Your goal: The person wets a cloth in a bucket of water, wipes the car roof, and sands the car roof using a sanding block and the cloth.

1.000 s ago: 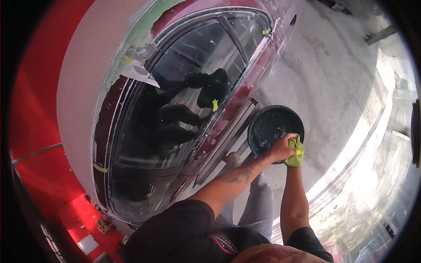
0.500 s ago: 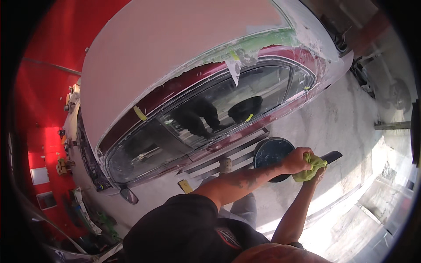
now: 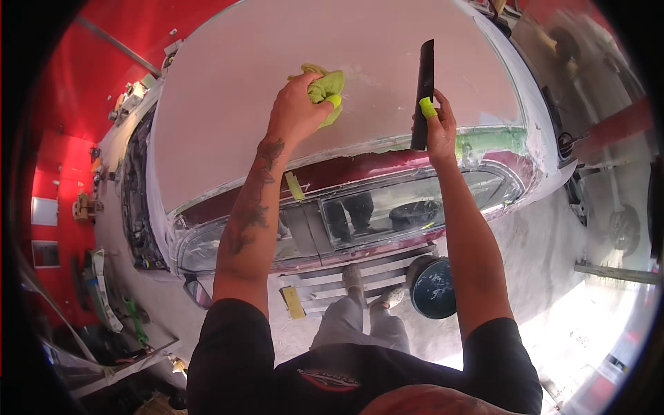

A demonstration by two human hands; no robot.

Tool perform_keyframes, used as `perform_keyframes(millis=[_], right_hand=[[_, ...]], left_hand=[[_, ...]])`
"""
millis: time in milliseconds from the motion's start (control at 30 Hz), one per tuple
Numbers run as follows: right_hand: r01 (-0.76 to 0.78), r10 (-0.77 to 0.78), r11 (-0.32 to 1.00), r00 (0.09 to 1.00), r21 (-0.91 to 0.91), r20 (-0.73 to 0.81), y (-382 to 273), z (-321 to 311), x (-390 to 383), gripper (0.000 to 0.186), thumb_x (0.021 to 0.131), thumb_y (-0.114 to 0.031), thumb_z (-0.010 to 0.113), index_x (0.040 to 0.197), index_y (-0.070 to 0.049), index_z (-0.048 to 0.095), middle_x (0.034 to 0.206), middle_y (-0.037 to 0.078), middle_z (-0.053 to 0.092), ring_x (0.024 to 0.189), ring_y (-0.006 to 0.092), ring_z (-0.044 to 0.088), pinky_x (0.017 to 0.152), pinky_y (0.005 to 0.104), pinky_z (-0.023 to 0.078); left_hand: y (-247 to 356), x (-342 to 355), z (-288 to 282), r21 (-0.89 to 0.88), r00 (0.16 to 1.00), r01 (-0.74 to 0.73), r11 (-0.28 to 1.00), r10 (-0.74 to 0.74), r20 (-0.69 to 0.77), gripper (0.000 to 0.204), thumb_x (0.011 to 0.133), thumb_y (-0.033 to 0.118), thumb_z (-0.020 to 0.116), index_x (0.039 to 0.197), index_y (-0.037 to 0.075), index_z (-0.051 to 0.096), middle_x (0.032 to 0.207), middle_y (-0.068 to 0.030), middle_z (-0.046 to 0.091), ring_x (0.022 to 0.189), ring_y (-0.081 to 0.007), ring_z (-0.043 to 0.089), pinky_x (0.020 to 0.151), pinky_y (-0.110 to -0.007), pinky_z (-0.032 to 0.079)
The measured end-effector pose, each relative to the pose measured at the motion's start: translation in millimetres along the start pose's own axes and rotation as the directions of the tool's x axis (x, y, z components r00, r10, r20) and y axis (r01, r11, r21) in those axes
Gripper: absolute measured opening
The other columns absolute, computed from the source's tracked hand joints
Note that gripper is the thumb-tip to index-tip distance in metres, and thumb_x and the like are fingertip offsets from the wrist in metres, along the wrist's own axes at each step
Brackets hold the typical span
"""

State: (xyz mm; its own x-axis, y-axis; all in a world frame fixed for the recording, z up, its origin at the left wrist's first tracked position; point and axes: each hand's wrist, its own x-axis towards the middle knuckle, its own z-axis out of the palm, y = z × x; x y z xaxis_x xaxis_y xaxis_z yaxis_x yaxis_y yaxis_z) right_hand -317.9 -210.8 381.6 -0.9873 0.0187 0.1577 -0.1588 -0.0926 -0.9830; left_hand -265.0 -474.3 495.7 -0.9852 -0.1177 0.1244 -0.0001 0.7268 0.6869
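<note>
The left hand is grasping one crumpled yellow-green cloth in curled fingers, over the matte pinkish car roof. The right hand is gripping one long, narrow black block with its fingers, also over the roof. Two neon-yellow wraps are covering the two thumbs. Below, one round dark bucket is standing beside one grey slatted platform bearing two shod feet.

Wore a black short-sleeved T-shirt, red-and-white emblem across the chest. Trousers were pale grey; clogs looked light, dotted dark. A tattoo patterned the left forearm. Bright yellow-green wraps circled the thumbs of left hand and right hand.
</note>
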Motion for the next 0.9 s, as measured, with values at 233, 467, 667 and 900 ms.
perform_keyframes(millis=[233,467,667,900], right_hand=[[0.13,-0.124,0.986,0.99,0.104,-0.067,53.4,45.7,5.1,0.07,0.091,-0.041,0.066,0.144,-0.005,0.038,0.097,0.009,0.061,0.084,0.0169,0.063,0.069,0.0296,0.055],[0.166,-0.146,0.978,0.977,0.125,-0.157,67.9,42.8,0.4,0.086,0.086,-0.058,0.067,0.146,-0.009,0.03,0.115,0.015,0.059,0.096,0.0256,0.067,0.074,0.0365,0.059],[0.091,-0.077,0.995,0.967,0.046,-0.244,69.8,47.6,0.9,0.1,0.08,-0.069,0.066,0.144,-0.002,0.03,0.112,0.015,0.059,0.094,0.0238,0.068,0.074,0.0334,0.06],[0.056,-0.04,0.997,0.952,0.044,-0.302,74.5,46.8,-1.7,0.104,0.079,-0.07,0.067,0.146,-0.002,0.026,0.114,0.016,0.06,0.094,0.0249,0.068,0.075,0.0357,0.061]], left_hand=[[-160.6,35.2,16.4,0.564,1.0,-0.016,0.826,0.018,0.003,0.07,0.078,0.038,0.073,0.143,0.031,0.048,0.155,-0.0077,0.04,0.146,-0.0375,0.028,0.108,-0.075,0.02],[-245.8,197.2,-51.7,0.393,0.885,0.442,0.807,-0.32,-0.338,0.066,0.079,0.042,0.065,0.142,0.025,0.052,0.149,-0.0056,0.047,0.138,-0.0349,0.04,0.108,-0.061,0.034],[-204.2,348.9,0.1,0.232,0.886,0.41,0.882,-0.325,-0.332,0.056,0.072,0.041,0.067,0.115,0.005,0.067,0.114,-0.0151,0.069,0.108,-0.0369,0.065,0.093,-0.047,0.051],[-24.5,272.7,175.9,0.236,0.881,-0.474,0.848,0.458,0.124,0.059,0.072,0.032,0.071,0.13,0.025,0.061,0.128,-0.0041,0.062,0.122,-0.0356,0.053,0.101,-0.057,0.038]])
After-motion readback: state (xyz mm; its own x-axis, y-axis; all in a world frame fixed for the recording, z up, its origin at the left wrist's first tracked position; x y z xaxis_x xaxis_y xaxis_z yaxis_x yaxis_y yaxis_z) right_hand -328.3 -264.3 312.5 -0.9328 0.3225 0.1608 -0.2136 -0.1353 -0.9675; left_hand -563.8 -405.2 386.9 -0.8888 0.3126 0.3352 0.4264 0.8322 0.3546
